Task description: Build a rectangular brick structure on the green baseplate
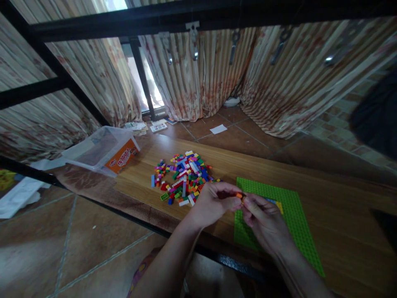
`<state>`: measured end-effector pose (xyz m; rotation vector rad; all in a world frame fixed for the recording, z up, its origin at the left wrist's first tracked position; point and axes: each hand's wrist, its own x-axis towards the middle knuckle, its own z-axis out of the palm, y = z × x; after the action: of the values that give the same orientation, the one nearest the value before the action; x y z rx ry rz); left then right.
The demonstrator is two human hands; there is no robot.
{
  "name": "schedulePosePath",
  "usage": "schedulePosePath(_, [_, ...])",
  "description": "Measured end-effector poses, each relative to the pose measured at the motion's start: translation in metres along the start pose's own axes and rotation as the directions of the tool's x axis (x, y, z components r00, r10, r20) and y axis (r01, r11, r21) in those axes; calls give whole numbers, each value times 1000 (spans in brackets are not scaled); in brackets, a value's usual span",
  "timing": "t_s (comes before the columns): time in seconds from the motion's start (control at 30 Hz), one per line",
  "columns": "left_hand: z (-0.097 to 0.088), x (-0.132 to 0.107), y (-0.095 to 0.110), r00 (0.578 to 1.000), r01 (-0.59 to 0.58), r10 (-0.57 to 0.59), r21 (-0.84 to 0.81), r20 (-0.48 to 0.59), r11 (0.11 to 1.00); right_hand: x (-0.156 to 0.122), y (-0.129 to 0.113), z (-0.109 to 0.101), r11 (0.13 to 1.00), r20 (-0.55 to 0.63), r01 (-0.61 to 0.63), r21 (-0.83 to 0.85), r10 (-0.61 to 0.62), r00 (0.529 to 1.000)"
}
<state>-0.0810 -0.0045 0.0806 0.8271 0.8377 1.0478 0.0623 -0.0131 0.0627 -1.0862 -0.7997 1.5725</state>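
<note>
My left hand [214, 205] and my right hand [263, 217] meet above the left part of a green baseplate [297, 215]. A small orange toy brick [238, 195] sits between the fingertips of my left hand. My right thumb and fingers press together against the brick's right side; whether they hold a second piece is too small to tell. Behind my right hand, some yellow bricks [280, 207] and a bit of blue show on the baseplate, partly hidden. Left of my left hand lies a loose pile of mixed coloured bricks [186, 174].
A clear plastic bin [96, 151] with an orange label stands at the table's left end. The wooden table [347, 207] runs to the right. A black metal bar [186, 22] with hanging hooks crosses above. Curtains, papers [159, 126] and a tiled floor lie beyond.
</note>
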Motion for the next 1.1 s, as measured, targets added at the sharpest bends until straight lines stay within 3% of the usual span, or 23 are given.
schedulePosePath(0.17, [-11,1,8,999,-17,17,29,-30,999,6,2,3,999,-34,-1,-32,-1,999])
schedulePosePath(0.27, [-27,1,21,984,-67,80,84,-158,994,12,6,-2,952,-65,54,-303,-77,995])
schedulePosePath(0.33, [-38,0,30,954,-116,136,90,-268,989,15,11,-6,826,-42,127,-549,-178,983])
schedulePosePath(0.4, [-49,-1,37,923,-153,175,91,-342,984,16,15,-7,639,52,238,-731,-296,954])
schedulePosePath(0.5, [-58,-5,42,899,-165,198,115,-391,980,19,20,-4,411,203,367,-834,-390,898])
schedulePosePath(0.7, [-64,-9,46,883,-159,216,168,-416,973,30,28,3,232,232,335,-913,-379,896])
schedulePosePath(0.83, [-69,-10,49,869,-167,220,157,-443,973,32,31,5,183,244,317,-931,-336,910])
schedulePosePath(1.1, [-79,-15,50,863,-128,250,289,-440,949,26,29,12,248,350,425,-870,-296,889])
